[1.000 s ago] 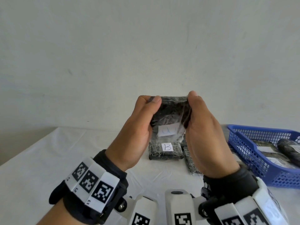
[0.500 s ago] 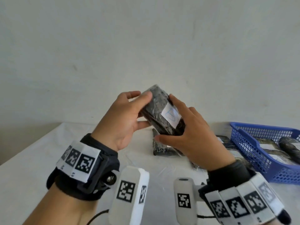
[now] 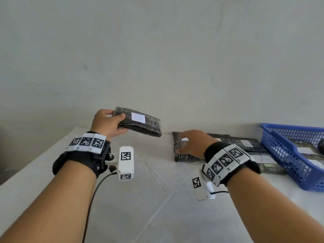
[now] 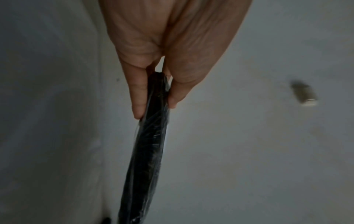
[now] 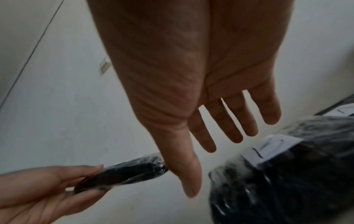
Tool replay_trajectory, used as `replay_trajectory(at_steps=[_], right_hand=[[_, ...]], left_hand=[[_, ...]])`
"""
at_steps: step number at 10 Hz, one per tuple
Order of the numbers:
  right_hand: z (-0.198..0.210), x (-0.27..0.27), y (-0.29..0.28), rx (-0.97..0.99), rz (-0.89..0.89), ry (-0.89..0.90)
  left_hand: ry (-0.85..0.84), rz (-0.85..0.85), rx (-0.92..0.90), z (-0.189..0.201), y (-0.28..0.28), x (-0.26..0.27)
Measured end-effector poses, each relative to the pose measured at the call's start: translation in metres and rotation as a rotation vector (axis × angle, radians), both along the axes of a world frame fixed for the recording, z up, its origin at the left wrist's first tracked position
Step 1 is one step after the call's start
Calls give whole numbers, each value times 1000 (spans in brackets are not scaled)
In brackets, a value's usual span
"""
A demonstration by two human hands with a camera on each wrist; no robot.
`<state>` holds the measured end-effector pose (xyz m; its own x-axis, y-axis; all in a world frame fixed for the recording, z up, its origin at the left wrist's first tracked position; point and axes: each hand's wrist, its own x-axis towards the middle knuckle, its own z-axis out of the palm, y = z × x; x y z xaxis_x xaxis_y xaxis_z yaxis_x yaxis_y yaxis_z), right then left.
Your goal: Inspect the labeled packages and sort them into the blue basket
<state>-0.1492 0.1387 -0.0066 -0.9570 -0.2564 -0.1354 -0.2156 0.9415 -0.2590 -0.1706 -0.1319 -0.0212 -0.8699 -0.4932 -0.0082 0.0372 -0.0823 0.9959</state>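
And the two-handed look is over! A moment ago both hands were up together turning the flat black plastic-wrapped package with the white paper label (image 3: 139, 124); now the left hand (image 3: 108, 124) has it alone, thumb on top and fingers beneath one short end, held out level above the white-covered bench (image 3: 140, 199) with the label facing up. The left wrist view shows it edge-on, pinched between thumb and fingers (image 4: 137, 97).

The right hand (image 3: 193, 143) has let go and dropped away to the right. Its fingers are spread and straight, holding nothing, and it hovers over the next dark wrapped package lying on the bench (image 3: 182, 156). From the right wrist view the fingertips (image 5: 235, 136) are above that package's white label (image 5: 268, 149); whether they are touching it yet I cannot tell.

What does that mean? My read: the inspection of the held package is finished, and it has been passed off to the left side, not toward the blue plastic mesh basket (image 3: 287, 155) at the far right, which already holds some wrapped packages. So this one looks sorted out of the basket group, though its letter is too faint for me to confirm. More labelled packages (image 3: 249, 143) lie between the right hand and the basket, so there is plenty left to check.
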Motion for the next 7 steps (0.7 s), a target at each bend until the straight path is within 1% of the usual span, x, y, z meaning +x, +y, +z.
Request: replay_trajectory(at_steps=[1, 2, 3, 4, 5, 6, 7], right_hand=[[-12, -8, 1, 110, 27, -22], [-19, -14, 5, 156, 48, 34], [-23, -17, 9, 158, 64, 62], [-28, -19, 12, 107, 59, 86], [-34, -22, 15, 46, 31, 86], [-38, -22, 17, 35, 20, 83], [-41, -22, 18, -14, -5, 98]], left_hand=[[-57, -19, 72, -28, 5, -32], [-143, -72, 4, -49, 18, -50], [-169, -98, -79, -69, 26, -68], [-222, -98, -186, -70, 35, -71], [-303, -97, -460, -69, 31, -77], [-424, -167, -676, -58, 38, -66], [-472, -205, -739, -51, 44, -53]])
